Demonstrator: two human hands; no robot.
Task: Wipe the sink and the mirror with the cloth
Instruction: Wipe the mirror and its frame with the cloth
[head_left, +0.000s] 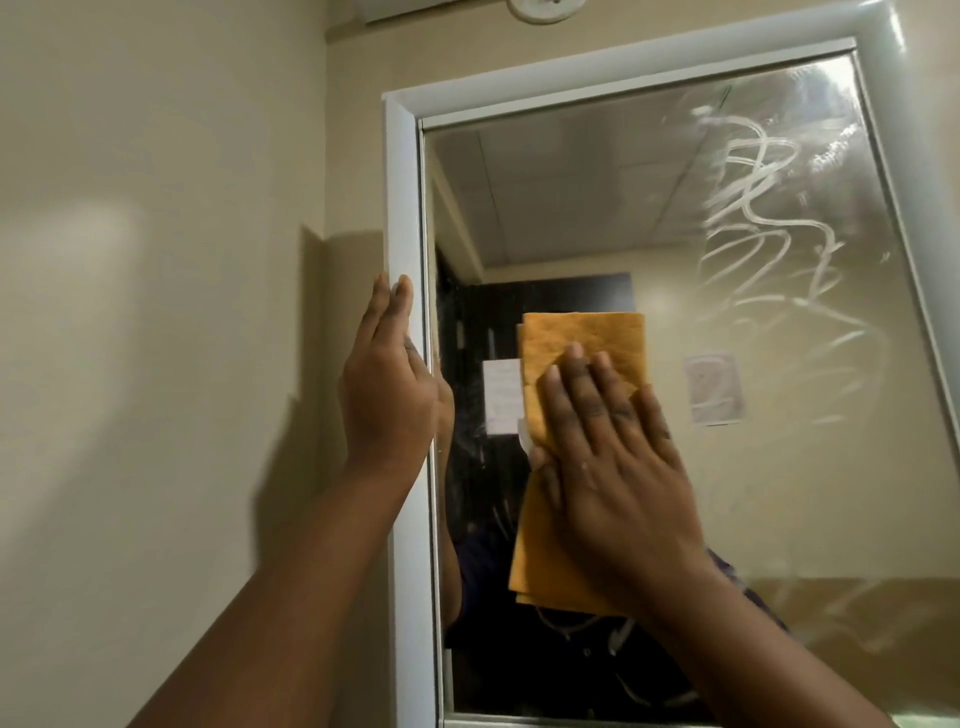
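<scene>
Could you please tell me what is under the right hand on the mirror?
The right hand presses flat on a folded orange cloth against the mirror glass. The glass behind the cloth is covered, so whether streaks remain there cannot be seen.

No text or label can be read.

Plain cream wall (156, 156) across the whole 9 o'clock side, with a soft bright patch of light (88, 249) far out toward 9 o'clock and a darker, hard-edged shadow (311, 322) nearer the centre. At 12 o'clock, a round white ceiling fitting (540, 10) cut off by the top edge, with a pale strip (431, 13) just to its 9 o'clock side.
</scene>
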